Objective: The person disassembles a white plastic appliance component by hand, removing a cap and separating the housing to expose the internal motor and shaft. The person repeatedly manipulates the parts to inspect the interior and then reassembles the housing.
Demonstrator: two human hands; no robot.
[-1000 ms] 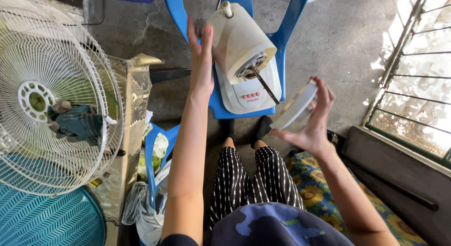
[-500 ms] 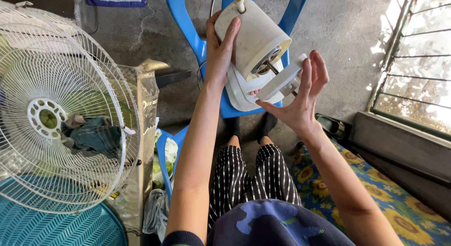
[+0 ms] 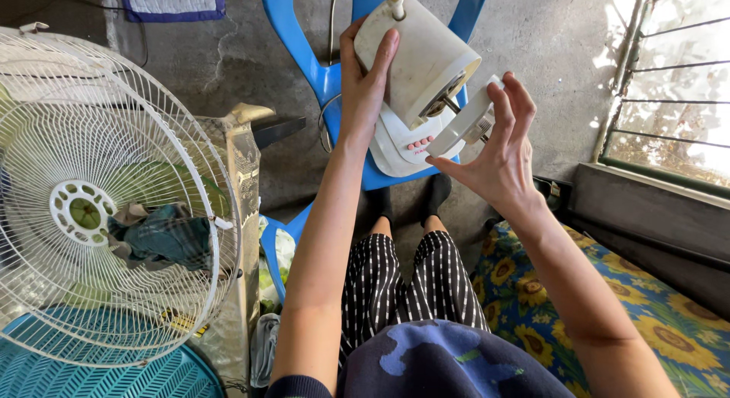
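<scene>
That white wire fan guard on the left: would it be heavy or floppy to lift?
The fan guard is thin open wire, so probably light for its size. Its ring and spokes suggest it stays fairly stiff, though single wires might bend. Round, it could roll on edge.

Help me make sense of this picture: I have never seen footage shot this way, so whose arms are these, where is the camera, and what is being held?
The camera sits on a person's head and looks down, so both arms are that person's own, with their striped trousers below. The left hand grips a cream fan motor housing, lifted over a blue plastic chair. The right hand holds a round white plastic piece by its edge, right at the front of the housing where a metal shaft sticks out. On the left lies a white wire fan guard, with a crumpled teal cloth behind it. At the lower right is a sunflower-print cushion.
</scene>
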